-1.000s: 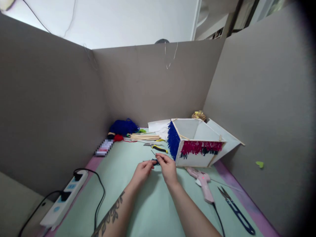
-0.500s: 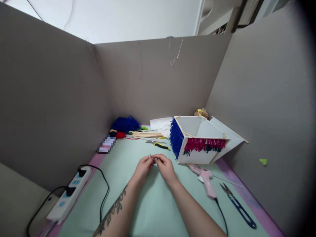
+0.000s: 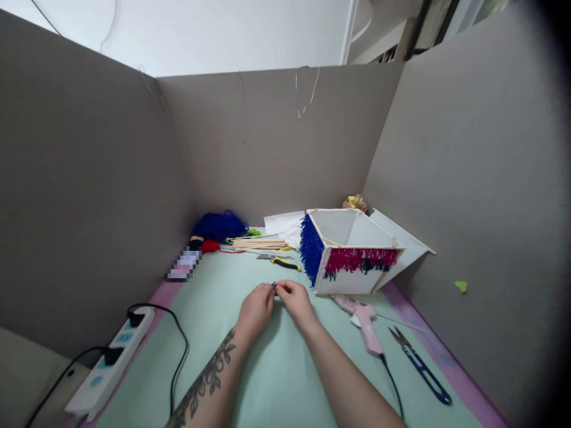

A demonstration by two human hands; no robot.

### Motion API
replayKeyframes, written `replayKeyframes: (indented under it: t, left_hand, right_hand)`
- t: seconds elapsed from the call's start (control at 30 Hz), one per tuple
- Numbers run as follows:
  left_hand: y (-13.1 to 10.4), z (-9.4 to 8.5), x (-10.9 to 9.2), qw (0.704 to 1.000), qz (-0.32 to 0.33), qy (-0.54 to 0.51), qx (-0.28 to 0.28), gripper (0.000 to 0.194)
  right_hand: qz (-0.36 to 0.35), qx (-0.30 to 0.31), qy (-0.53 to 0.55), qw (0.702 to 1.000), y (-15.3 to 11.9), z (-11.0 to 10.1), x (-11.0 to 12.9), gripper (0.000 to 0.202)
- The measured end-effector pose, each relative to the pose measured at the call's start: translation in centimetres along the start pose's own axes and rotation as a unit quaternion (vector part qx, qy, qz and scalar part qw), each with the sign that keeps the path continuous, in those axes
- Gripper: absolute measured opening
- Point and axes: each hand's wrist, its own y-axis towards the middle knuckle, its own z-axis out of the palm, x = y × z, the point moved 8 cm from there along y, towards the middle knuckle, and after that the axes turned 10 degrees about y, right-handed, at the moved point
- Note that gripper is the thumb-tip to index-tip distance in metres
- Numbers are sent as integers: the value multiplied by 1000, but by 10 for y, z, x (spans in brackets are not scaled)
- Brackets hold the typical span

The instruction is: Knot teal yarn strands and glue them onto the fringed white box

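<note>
Over the middle of the table, my left hand (image 3: 256,309) and my right hand (image 3: 295,302) meet at the fingertips. Both are closed in a pinch on a small piece of dark blue yarn (image 3: 274,286), mostly hidden by the fingers. Beyond them to the right lies a white board house model (image 3: 352,279) with wooden strips along its edges. Blue yarn fringe (image 3: 311,249) covers its left face, and a red fringe (image 3: 352,260) with dark strands runs along its front. Yellow-and-black pliers (image 3: 285,264) rest just past my hands.
On the right lie a pink glue gun (image 3: 366,321) with its cord and dark blue thread snips (image 3: 422,365). Blue yarn (image 3: 219,225), red yarn (image 3: 210,246), wooden sticks (image 3: 259,244) and a phone (image 3: 184,264) sit at the back left. A power strip (image 3: 113,362) stands left. Grey partitions surround the table.
The view has shifted slightly, so the surroundings sit further left. My fingers have changed position around the blue yarn, and the left hand has turned so its back shows more.
</note>
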Motion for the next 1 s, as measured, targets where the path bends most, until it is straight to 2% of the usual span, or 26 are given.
replayKeyframes:
  t: [0.17,0.27,0.37,0.5,0.63,0.8,0.9,1.0]
  left_hand:
    - [1,0,1,999,6,37,16,24]
    - [2,0,2,999,1,47,19,23]
    - [1,-2,2,999,-3,48,12,23]
    - [2,-4,3,999,-6,-36,-29,23]
    - [5,-2,15,986,-45,-151,-58,20]
    - [8,2,24,969,-83,-228,-44,20]
    - [8,0,21,970,-69,-228,-35,21]
    - [7,-2,17,977,-50,-206,-31,21]
  right_hand:
    - [-29,47,-62,997,0,6,12,24]
    - [-7,62,-15,998,-2,9,12,21]
    - [16,44,42,998,-3,8,8,19]
    - [60,-2,126,990,-3,4,-2,22]
    - [88,14,183,979,-4,6,-3,25]
    - [91,63,139,984,-5,8,0,16]
    - [65,84,78,991,-4,7,3,11]
    - [24,72,-7,997,-3,2,10,9]
